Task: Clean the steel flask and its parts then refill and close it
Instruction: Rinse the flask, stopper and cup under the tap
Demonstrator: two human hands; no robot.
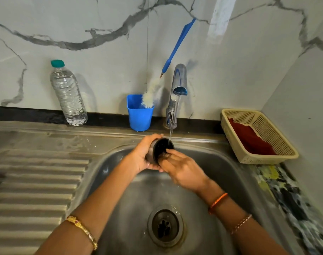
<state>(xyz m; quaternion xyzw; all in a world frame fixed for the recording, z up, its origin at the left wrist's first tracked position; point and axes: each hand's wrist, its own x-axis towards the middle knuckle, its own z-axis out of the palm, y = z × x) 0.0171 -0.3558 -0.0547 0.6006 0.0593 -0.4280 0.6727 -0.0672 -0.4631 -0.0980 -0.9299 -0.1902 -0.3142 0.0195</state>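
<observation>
Right fingers (167,155) reaching into the dark mouth of a steel flask cap (158,152), rubbing the inside; whether curled or straight, cannot tell, tips hidden and blurred. Right hand (182,169) just below the cap rim. Left hand (145,154) wrapped round the cap's steel wall, fingers curled on it, mouth tilted toward the right. Thin water stream (170,132) from tap (176,92) landing on the cap's upper rim. All held over the sink (236,173) basin, above the drain (165,226). Flask body not identifiable here. Behind on the counter (278,183): blue cup (139,116) with bottle brush (172,52) leaning out, water bottle (67,94) to the left, basket (267,126) with red cloth (249,138) to the right. Likely step: rinsing a flask part by hand, early-to-mid cleaning. Next probably calls for tipping water out, setting the cap aside, then cleaning the remaining parts; wet steel may slip, so firm grip needed.
</observation>
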